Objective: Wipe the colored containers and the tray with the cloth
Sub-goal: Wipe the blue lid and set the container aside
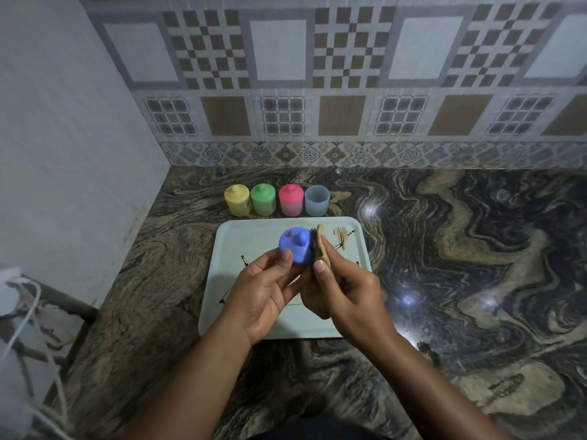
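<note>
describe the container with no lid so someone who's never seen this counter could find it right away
Start at the pale tray on the marbled counter. Just beyond its far edge, by the tiled wall, stands a row of four small containers. The open pale blue container is at the right end, next to the pink container; it alone has no knobbed lid.

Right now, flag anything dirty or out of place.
Brown smears streak the tray. The blue jar stands lidless; its lid, dark-specked, is in the left hand, beside the right hand's cloth.
</note>
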Demonstrator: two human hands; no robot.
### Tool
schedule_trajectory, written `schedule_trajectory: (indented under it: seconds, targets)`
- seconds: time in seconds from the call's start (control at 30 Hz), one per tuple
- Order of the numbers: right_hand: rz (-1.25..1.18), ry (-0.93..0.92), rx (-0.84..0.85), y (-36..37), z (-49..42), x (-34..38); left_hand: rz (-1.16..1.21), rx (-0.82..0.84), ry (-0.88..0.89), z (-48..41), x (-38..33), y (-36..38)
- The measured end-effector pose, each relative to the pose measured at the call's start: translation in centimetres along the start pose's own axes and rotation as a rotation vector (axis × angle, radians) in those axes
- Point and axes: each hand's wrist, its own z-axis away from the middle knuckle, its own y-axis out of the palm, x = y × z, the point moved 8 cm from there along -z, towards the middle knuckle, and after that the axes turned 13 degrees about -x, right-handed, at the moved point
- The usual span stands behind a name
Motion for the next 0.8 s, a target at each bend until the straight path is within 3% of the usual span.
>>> schedule_trajectory:
  seconds: [0.1, 0.2, 0.4, 0.6, 0.7, 0.8]
  targets:
    - [0.269, -0.256, -0.026, 0.0, 0.4, 1.3, -0.070, 0.004, 0.080, 0.3, -0.5, 0.5]
    - [0.356, -0.392, -0.051, -0.2, 0.2, 2.8, -0.195, 0.010, 0.141, 0.9, -0.7, 0.8]
    - [0.282, -0.137, 0.048, -1.0, -1.6, 3.5, -0.245, 0.003, 0.205, 1.8, -1.0, 1.6]
    - [0.341, -0.225, 0.055, -0.6, -0.9, 4.7, -0.149, 0.055, 0.279, 2.5, -1.9, 3.1]
    - [0.301, -0.205, 0.046, -0.7, -0.8, 4.9, -0.236, 0.177, 0.362, 3.6, -2.3, 4.1]
    - [0.276, -0.245, 0.037, -0.7, -0.6, 5.7, -0.297, 0.146, 0.393, 3.7, -2.3, 3.8]
